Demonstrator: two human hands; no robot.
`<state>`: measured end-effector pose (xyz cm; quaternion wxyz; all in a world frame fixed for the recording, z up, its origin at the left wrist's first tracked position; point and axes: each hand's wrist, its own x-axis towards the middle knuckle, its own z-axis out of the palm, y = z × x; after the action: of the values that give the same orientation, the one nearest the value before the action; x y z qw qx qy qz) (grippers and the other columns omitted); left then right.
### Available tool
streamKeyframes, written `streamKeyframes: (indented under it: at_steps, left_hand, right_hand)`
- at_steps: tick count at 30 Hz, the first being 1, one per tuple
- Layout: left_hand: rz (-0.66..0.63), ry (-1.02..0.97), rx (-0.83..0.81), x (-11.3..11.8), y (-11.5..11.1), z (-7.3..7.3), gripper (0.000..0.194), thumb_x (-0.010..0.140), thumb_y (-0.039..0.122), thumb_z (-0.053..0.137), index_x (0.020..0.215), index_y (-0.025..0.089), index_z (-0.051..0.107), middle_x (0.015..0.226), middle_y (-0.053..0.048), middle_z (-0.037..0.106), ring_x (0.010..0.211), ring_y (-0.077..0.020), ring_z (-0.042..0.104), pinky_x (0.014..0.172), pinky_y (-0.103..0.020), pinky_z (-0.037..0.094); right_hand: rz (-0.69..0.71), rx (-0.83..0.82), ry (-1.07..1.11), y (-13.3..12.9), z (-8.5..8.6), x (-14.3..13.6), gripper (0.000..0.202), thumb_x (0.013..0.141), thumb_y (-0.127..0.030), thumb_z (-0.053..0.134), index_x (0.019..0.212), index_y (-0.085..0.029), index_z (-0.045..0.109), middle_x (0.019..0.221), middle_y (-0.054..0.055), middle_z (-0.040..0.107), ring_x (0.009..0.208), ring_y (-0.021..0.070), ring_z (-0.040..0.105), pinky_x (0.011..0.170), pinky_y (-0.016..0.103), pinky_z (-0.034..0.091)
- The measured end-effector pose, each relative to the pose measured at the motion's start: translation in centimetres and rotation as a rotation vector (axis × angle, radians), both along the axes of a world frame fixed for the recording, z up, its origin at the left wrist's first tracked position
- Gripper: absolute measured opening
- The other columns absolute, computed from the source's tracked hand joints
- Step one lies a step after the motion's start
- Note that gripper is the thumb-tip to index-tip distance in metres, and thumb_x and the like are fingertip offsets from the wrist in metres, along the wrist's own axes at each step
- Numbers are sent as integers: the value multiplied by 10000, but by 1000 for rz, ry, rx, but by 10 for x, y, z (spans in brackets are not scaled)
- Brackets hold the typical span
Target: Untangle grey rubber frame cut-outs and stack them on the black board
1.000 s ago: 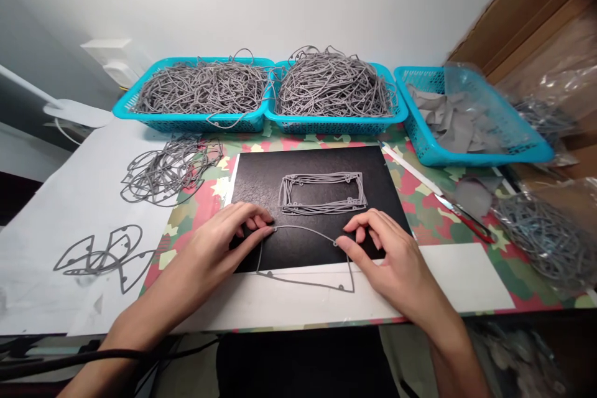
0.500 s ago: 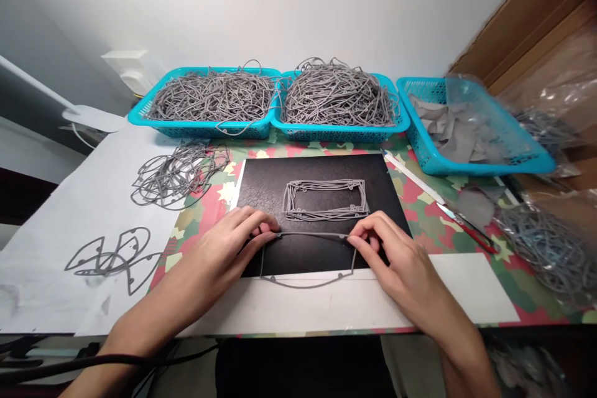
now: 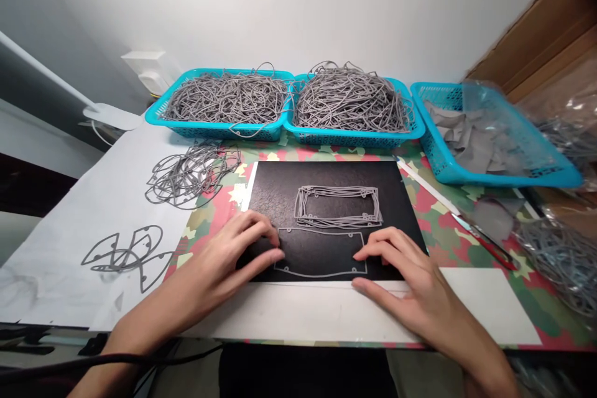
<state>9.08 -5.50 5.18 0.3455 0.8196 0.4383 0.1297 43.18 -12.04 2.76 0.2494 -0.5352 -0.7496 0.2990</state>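
Note:
A thin grey rectangular gasket point(image 3: 310, 276) with small tabs at its corners lies flat on a black board point(image 3: 273, 189). At its left edge rests my left hand point(image 3: 245, 252), thumb and fingers apart, the fingertips on or close to the strip. My right hand point(image 3: 401, 264) spreads over the gasket's right side, forefinger near that edge and thumb below on the white strip; it grips nothing. Just beyond the single gasket, a stack of similar gaskets point(image 3: 339, 222) sits loosely aligned on the board.
Two blue baskets point(image 3: 212, 127) point(image 3: 354, 136) heaped with grey gaskets stand at the back. Another blue basket point(image 3: 504, 179) holds grey scraps. Loose gaskets point(image 3: 186, 177) lie at left, with a few more point(image 3: 125, 255) nearer. A red-handled blade tool point(image 3: 489, 245) lies at right beside bagged gaskets point(image 3: 557, 255).
The gasket has gone from being held up at its far edge by both hands to lying flat on the board. My fingers have loosened and spread; the view has shifted slightly.

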Motion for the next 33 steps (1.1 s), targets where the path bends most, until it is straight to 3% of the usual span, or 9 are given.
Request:
streamKeyframes:
  at_steps: [4, 8, 18, 23, 26, 29, 33]
  left_hand:
    - [-40, -7, -63, -8, -9, -3, 98, 1135, 381, 648, 1180, 305, 689, 1266, -36, 608, 1179, -212, 650, 1044, -314, 526]
    - [-65, -25, -52, -8, -11, -10, 118, 1158, 318, 595, 1126, 295, 707, 1261, -46, 611, 1192, -215, 642, 1029, -310, 533]
    - [-79, -38, 30, -9, -18, -11, 116, 1151, 270, 589, 1100, 274, 693, 1220, -58, 675, 1131, -221, 680, 978, -313, 561]
    - [-49, -51, -7, -8, -21, -8, 75, 1141, 288, 612, 1138, 294, 687, 1242, -42, 688, 1149, -213, 698, 985, -298, 569]
    - [8, -74, -33, -10, -20, -9, 125, 1122, 349, 657, 1235, 297, 655, 1266, -48, 689, 1145, -216, 689, 947, -294, 569]
    - [120, -97, -56, -9, -14, -13, 171, 1157, 382, 588, 1294, 286, 625, 1172, -38, 695, 1020, -195, 680, 873, -293, 553]
    - [193, -128, -43, -1, -1, -18, 229, 1170, 456, 544, 1174, 257, 657, 999, -9, 681, 860, -177, 640, 783, -296, 514]
  right_hand:
    - [25, -71, -22, -1, 3, 4, 48, 1124, -348, 653, 1117, -313, 685, 1189, 42, 649, 1162, 244, 659, 979, 358, 518]
    - [20, -89, -16, 0, 1, 2, 133, 1154, -340, 597, 1046, -296, 662, 1149, 37, 641, 1142, 238, 648, 960, 355, 498]
    - [32, -124, -19, -4, 2, 4, 156, 1191, -327, 507, 1077, -293, 607, 1179, 46, 605, 1163, 233, 613, 986, 377, 478]
    - [8, -122, 5, -10, -1, 8, 53, 1165, -353, 581, 1186, -316, 613, 1229, 45, 615, 1189, 234, 617, 1002, 365, 501]
    - [-47, -83, 41, -11, -6, 11, 66, 1155, -347, 606, 1213, -320, 623, 1182, 31, 627, 1077, 209, 632, 923, 322, 517]
    - [-151, -17, 74, -6, -9, 7, 71, 1161, -351, 592, 1154, -299, 641, 1067, 13, 626, 880, 177, 602, 794, 293, 503]
    - [-265, 21, 63, 5, -12, -6, 132, 1151, -377, 607, 1089, -275, 663, 948, 0, 610, 759, 167, 562, 681, 293, 464]
